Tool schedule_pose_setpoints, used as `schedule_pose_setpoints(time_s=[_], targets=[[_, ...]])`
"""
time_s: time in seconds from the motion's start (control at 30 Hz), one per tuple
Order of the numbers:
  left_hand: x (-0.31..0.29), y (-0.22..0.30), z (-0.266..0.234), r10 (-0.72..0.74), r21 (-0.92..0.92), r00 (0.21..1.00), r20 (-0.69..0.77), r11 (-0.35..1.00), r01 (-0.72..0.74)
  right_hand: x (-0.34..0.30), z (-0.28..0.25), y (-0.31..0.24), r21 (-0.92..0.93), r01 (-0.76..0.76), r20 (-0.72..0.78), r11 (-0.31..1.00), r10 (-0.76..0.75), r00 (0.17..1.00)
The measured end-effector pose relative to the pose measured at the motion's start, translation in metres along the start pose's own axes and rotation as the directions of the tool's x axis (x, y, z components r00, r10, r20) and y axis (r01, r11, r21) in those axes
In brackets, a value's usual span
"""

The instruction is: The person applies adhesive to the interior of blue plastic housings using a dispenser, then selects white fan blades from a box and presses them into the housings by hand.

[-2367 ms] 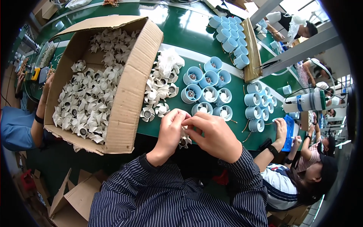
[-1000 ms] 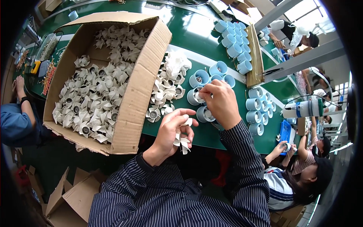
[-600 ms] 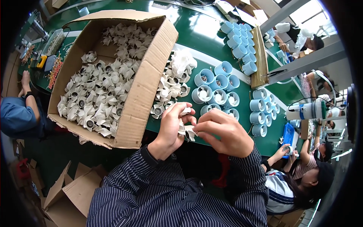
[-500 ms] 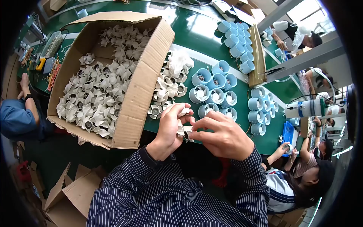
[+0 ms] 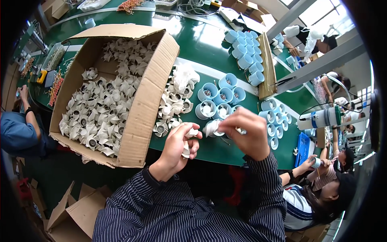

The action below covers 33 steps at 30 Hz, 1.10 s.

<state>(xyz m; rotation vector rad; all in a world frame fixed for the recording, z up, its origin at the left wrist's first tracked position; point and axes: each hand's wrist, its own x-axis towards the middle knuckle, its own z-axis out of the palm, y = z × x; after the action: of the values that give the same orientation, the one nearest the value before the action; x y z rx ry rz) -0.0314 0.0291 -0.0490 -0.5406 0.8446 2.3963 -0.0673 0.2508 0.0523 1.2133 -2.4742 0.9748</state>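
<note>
Green bench (image 5: 209, 44): my left hand (image 5: 177, 147) grips one white impeller (image 5: 188, 141), right hand (image 5: 248, 133) pinches another (image 5: 211, 128) over blue cups (image 5: 219, 94), some fitted, some bare; carton (image 5: 149, 101) remains full.

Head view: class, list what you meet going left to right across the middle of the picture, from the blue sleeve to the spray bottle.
Blue sleeve → cardboard box of white fans → left hand → right hand → blue cups → spray bottle.
</note>
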Motion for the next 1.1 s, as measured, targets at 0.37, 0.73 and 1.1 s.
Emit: schedule_pose_setpoints(time_s=[0.37, 0.73, 1.1], targets=[[-0.009, 0.005, -0.002, 0.04, 0.251, 0.961, 0.274, 0.961, -0.111, 0.037, 0.022, 0.103, 0.02, -0.644, -0.056, 0.764, 0.644, 0.763], [-0.008, -0.001, -0.006, 0.043, 0.339, 0.938, 0.345, 0.926, -0.167, 0.044, 0.031, 0.101, -0.049, -0.641, -0.083, 0.766, 0.636, 0.767], [-0.012, 0.003, 0.006, 0.296, 0.554, 0.898, 0.326, 0.71, -0.435, 0.053, 0.035, 0.096, -0.355, -0.383, -0.04, 0.853, 0.395, 0.918]])
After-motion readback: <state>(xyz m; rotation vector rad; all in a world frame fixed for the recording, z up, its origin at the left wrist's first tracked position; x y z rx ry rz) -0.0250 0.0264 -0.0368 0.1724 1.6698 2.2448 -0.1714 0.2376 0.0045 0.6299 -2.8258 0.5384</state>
